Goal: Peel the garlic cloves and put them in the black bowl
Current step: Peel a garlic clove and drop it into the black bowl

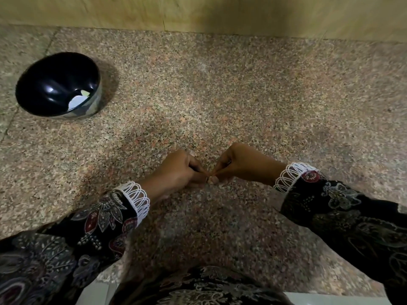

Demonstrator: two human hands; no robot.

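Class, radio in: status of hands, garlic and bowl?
Left hand, right hand pinching one small clove. Black bowl far left. Path clear.

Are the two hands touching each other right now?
Touching. The head view shows the left hand and right hand meeting at their fingertips, pinching something small between them.

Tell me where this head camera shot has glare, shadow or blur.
Head view: bright glints on the glossy black bowl, which casts a soft shadow to its right on the speckled granite counter; patterned dark sleeves smear near the bottom edge; wide-angle bending tilts the bowl.
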